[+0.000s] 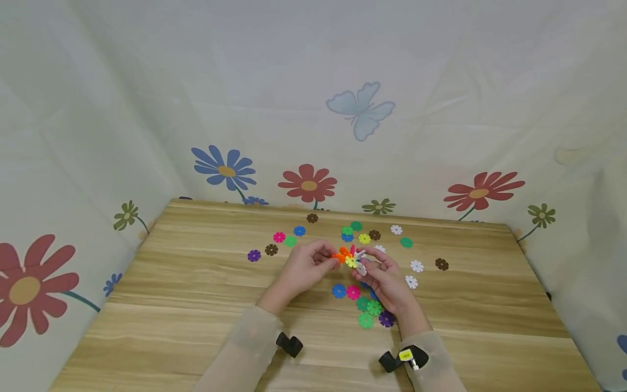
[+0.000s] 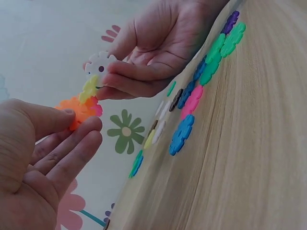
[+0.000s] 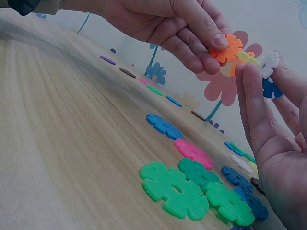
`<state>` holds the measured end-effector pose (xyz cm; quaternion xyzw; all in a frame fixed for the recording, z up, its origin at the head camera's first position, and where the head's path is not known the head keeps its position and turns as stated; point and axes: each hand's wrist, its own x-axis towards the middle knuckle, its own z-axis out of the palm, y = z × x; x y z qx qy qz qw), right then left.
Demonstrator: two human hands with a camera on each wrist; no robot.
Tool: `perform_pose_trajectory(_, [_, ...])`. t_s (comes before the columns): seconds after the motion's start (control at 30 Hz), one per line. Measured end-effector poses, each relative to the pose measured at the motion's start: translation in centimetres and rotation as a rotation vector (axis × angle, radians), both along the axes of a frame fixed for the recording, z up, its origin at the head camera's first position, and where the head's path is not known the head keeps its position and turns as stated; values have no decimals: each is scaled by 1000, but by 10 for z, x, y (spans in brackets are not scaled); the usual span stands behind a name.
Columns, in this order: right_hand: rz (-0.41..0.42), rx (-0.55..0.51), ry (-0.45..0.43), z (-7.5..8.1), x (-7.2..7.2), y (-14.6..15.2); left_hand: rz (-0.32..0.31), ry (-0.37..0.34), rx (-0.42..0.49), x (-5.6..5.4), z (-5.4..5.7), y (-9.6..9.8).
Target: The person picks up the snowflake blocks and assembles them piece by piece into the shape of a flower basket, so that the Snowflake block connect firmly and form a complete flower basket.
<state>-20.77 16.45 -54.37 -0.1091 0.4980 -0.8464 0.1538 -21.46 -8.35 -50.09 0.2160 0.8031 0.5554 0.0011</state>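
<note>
Both hands hold a joined cluster of notched snowflake discs above the table. My left hand [image 1: 306, 268] pinches an orange snowflake disc [image 2: 79, 113] between thumb and fingers. From the other side my right hand [image 1: 392, 286] grips a white snowflake disc [image 2: 99, 65]. A yellow disc [image 1: 350, 262] joins the orange part to the white part. In the right wrist view a blue disc [image 3: 272, 88] sits below the white one, by the right fingers. Part of a pink disc [image 2: 99, 110] shows behind the orange. The right fingers hide some of the cluster.
Loose discs lie below the hands, among them blue [image 1: 338, 291], pink [image 1: 353, 292], green [image 3: 175, 189] and purple [image 1: 386, 319]. More lie farther back, such as a purple disc [image 1: 253, 255] and a brown disc [image 1: 442, 264]. A flowered cloth [image 1: 274, 109] surrounds the wooden table [image 1: 171, 305].
</note>
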Motion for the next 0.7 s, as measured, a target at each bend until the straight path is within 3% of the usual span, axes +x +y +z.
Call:
perform_pose_trajectory(0.4, [-38,35,-19,-2,-2,0,-6,-42,74,-1,0,1])
perform_pose_trajectory(0.63, [1,-10,-5,1,-1,1,-28,105,0,3,3,5])
perform_pose_trajectory(0.7, [12,-21,-4,2,0,2,-26,117,-13,4,3,6])
